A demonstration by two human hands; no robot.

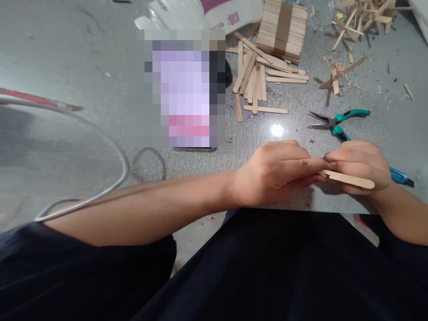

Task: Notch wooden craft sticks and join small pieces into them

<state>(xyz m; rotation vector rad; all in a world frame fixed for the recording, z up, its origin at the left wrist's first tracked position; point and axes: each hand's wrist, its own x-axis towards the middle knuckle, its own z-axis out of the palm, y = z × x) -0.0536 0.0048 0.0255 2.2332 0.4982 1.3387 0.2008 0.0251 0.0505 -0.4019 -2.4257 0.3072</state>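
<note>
The left hand, just nearer the person than the pliers, pinches one end of a flat wooden stick near a small notch in its edge; the right hand is curled, its fingertips meeting the left's, though whether it grips the stick cannot be told. The meeting of fingertips beside the notch presumably steadies the thin wood there, leaving the smooth, rounded far end free in front of the right hand. The pliers, long-nosed, with dark metal jaws and teal grips, lie open just beyond the right hand, probably parked within easy reach, as is the blue cutter, partly hidden, nearer the person and to the right of the pliers. Left of the pliers and farther off, loose sticks overlap in a fan, pale and round-ended; beyond these stands a squared bundle bound by a brown band, which likely keeps the stock aligned. Directly beyond the pliers, crossed pieces rest among crumbly shavings. The table beneath the pliers is grey, glossy and finely streaked.
</note>
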